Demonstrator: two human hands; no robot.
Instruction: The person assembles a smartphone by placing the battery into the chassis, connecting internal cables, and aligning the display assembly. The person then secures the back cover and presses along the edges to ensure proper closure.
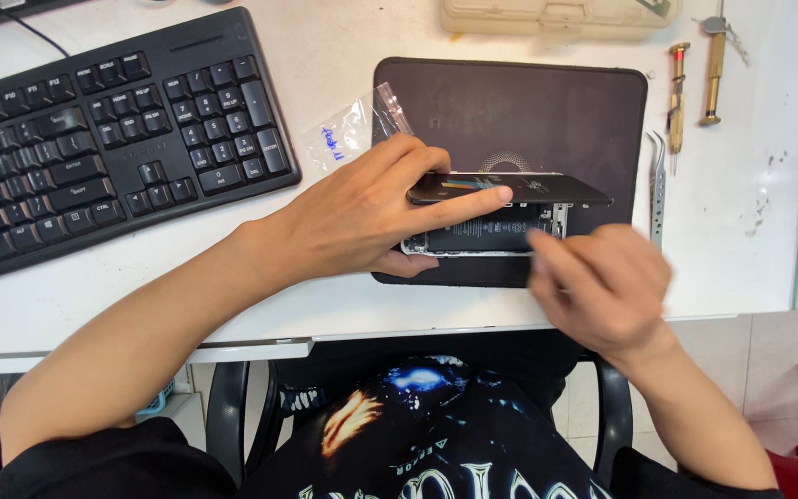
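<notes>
Nearest me, my right hand (602, 291) is motion-blurred at the phone's lower right; I cannot tell whether its fingers pinch anything. My left hand (371, 212) pinches the lifted screen (510, 188) by its near edge, thumb beneath, fingers on top. Under that hand the opened phone (487, 236) lies on the dark mat (547, 102) on the counter (750, 240). I judge the screen light, thin, stiff, fragile: grip its edges only. Beyond the right hand lie tweezers (658, 185) and screwdrivers (695, 83); beyond the left, a plastic bag (348, 134) and keyboard (103, 139).
</notes>
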